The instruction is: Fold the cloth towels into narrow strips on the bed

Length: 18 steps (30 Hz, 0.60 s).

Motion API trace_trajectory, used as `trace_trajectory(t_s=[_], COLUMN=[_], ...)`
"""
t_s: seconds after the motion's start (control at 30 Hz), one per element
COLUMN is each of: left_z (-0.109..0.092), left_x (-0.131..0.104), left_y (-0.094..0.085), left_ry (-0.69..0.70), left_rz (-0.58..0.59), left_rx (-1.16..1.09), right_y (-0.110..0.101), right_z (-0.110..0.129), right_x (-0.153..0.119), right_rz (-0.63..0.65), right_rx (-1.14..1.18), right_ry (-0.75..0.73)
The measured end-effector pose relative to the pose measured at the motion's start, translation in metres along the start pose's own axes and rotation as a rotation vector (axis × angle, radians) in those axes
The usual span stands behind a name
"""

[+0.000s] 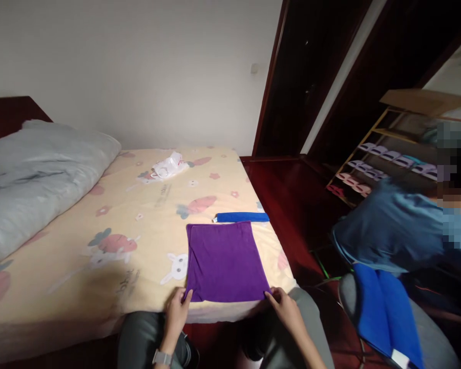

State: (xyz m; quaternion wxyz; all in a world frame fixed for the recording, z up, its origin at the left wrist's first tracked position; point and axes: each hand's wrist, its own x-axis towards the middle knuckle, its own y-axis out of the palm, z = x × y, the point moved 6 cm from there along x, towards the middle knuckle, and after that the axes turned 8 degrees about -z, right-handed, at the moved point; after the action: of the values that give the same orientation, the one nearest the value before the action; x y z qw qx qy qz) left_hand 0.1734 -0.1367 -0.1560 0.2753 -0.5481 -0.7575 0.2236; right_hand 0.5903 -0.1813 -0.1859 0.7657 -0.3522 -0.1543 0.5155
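Note:
A purple cloth (225,261) lies spread in a rough square at the bed's near edge, lightly creased on its left side. My left hand (179,306) pinches its near left corner between thumb and fingers. At the near right corner, my right hand (284,305) grips the cloth the same way. Just beyond the far edge of the cloth is a folded blue cloth (243,217), laid as a narrow strip with a small white tag at its left end. Neither hand touches that strip.
The bed (153,225) has a yellow sheet printed with carrots and rabbits. On it lie a white plastic bag (169,166) and a grey quilt (49,169). To the right are a person in blue (388,225), blue folded cloths (388,312) and a shoe rack (388,154).

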Motion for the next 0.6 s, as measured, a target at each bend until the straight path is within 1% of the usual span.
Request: trace_trajectory(t_s=[0.07, 0.13, 0.2, 0.27, 0.37, 0.5, 0.6], left_z=[0.002, 0.004, 0.006, 0.01, 0.026, 0.049, 0.055], left_x=[0.005, 0.009, 0.011, 0.007, -0.005, -0.019, -0.02], left_y=[0.003, 0.005, 0.001, -0.007, -0.014, -0.016, -0.016], left_ry=[-0.138, -0.262, -0.319, -0.306, -0.294, -0.339, -0.32], left_rz=[0.066, 0.121, 0.105, 0.047, -0.009, -0.047, -0.029], left_rx=[-0.164, -0.317, -0.458, -0.539, -0.479, -0.362, -0.297], right_y=[0.001, 0.001, -0.001, -0.005, -0.009, -0.007, -0.001], right_z=[0.004, 0.009, 0.011, 0.009, 0.004, 0.003, 0.004], right_x=[0.002, 0.009, 0.015, 0.017, 0.012, 0.002, -0.001], right_rz=[-0.01, -0.02, -0.021, -0.023, -0.038, -0.037, -0.007], right_rx=[0.051, 0.167, 0.325, 0.455, 0.5, 0.401, 0.331], right_ry=[-0.007, 0.002, 0.023, 0.042, 0.057, 0.07, 0.07])
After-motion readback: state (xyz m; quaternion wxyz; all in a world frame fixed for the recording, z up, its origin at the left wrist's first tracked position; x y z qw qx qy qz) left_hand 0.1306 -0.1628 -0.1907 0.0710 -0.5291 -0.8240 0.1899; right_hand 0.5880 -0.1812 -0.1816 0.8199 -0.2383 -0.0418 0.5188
